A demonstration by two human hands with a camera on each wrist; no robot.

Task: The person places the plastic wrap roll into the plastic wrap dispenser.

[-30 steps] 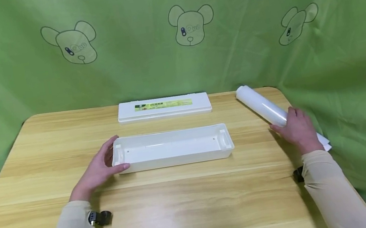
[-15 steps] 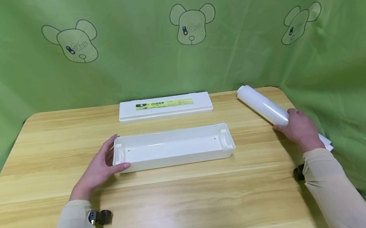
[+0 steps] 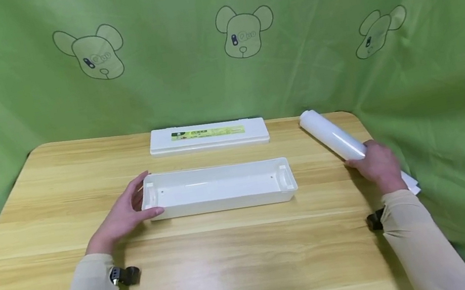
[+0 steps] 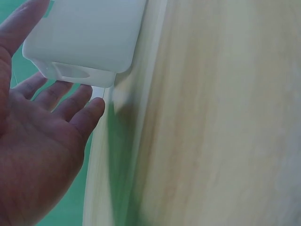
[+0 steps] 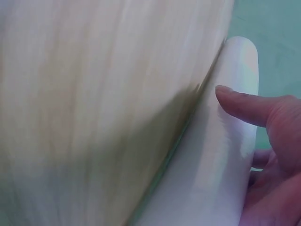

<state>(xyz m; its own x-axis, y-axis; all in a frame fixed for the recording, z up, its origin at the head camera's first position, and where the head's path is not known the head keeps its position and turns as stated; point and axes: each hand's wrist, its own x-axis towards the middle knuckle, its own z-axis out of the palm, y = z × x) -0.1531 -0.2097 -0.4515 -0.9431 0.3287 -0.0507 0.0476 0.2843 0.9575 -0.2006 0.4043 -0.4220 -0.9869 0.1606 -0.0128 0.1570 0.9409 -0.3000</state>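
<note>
In the head view, a long white plastic box (image 3: pixel 219 204) stands topless on the table, its hollow inside facing up. My left hand (image 3: pixel 122 217) holds its left end, thumb along the near wall and fingers behind. The left wrist view shows the fingertips at the end wall of the box (image 4: pixel 87 35). On the right, a glossy white roll of cling film (image 3: pixel 332 134) lies slantwise near the table's side edge. My right hand (image 3: pixel 380 166) grips the roll toward its near end, thumb on the left side; the hand hides part of it.
A flat white lid (image 3: pixel 209 143) with a yellow-green label lies behind the box near the back edge. The wooden table (image 3: pixel 234 268) meets green fabric (image 3: pixel 186 91) at the back and right. Black wrist cameras sit on both wrists.
</note>
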